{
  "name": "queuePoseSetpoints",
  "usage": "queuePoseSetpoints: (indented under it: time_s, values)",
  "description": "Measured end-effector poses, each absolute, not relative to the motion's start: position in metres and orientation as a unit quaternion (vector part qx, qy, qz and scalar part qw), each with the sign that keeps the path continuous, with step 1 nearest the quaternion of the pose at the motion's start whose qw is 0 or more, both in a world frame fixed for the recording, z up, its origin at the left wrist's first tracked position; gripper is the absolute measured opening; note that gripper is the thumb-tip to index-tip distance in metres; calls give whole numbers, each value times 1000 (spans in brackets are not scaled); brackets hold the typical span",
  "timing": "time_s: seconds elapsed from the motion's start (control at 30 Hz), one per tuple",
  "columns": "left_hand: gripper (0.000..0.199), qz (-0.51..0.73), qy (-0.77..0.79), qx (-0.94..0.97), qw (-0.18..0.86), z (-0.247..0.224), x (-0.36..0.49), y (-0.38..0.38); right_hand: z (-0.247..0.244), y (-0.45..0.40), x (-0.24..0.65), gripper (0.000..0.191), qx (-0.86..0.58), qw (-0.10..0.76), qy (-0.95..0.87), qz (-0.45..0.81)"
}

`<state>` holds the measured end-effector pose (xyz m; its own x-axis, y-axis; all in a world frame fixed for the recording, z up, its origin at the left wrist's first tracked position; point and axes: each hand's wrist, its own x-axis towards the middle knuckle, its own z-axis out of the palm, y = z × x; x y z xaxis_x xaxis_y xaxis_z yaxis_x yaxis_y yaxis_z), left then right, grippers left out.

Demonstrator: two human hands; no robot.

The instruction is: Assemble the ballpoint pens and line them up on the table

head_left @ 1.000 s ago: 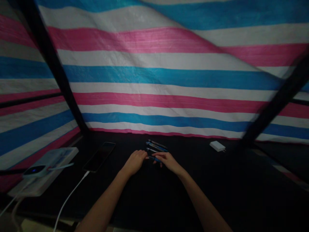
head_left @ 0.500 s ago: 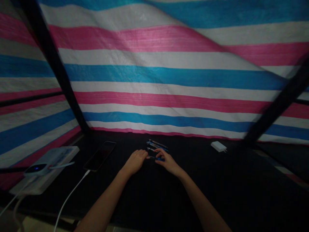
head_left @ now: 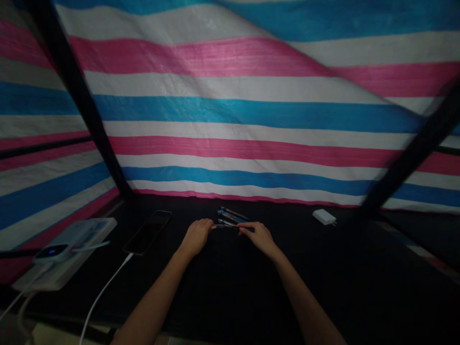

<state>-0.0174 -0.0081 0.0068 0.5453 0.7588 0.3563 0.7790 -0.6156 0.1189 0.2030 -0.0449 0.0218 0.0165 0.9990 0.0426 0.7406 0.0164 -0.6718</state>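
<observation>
A slim pen (head_left: 229, 226) lies crosswise between my two hands, low over the black tabletop. My left hand (head_left: 196, 236) is closed with its fingertips at the pen's left end. The fingers of my right hand (head_left: 260, 236) pinch the pen towards its right end, hiding part of it. Just beyond the hands, several more pens (head_left: 233, 215) lie close together on the table, some with blue parts. The dim light hides the finer detail of the pens.
On the left lies a phone (head_left: 148, 232) with a white cable (head_left: 106, 283) plugged in. Farther left, a device with a lit display (head_left: 52, 251) rests on a pale box (head_left: 94, 235). A white charger (head_left: 324, 217) sits right. Black posts (head_left: 94, 127) and striped sheeting (head_left: 244, 112) enclose the table.
The pen between my hands has moved slightly away from me and now lies nearer the other pens. My hands have spread apart, the left going left and the right going right.
</observation>
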Motion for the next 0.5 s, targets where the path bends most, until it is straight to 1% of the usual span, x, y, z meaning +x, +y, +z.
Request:
queuePoseSetpoints:
  time_s: [0.23, 0.33, 0.37, 0.47, 0.5]
  values:
    - [16, -189, -413, -891, 12, 7, -14, -11, 18, -46, 201, 23, -626, 274, -688, 244]
    - [16, -180, -383, -906, 6, 6, -11, -14, 12, -47, 196, 22, -572, 290, -724, 255]
    - [17, -176, -375, -910, 6, 5, -10, -15, 10, -47, 193, 26, -543, 303, -737, 265]
    - [17, -170, -364, -916, 8, 4, -8, -16, 5, -47, 186, 56, -497, 360, -738, 282]
    - [17, -172, -363, -916, 7, 4, -8, -16, 4, -47, 185, 61, -500, 377, -729, 277]
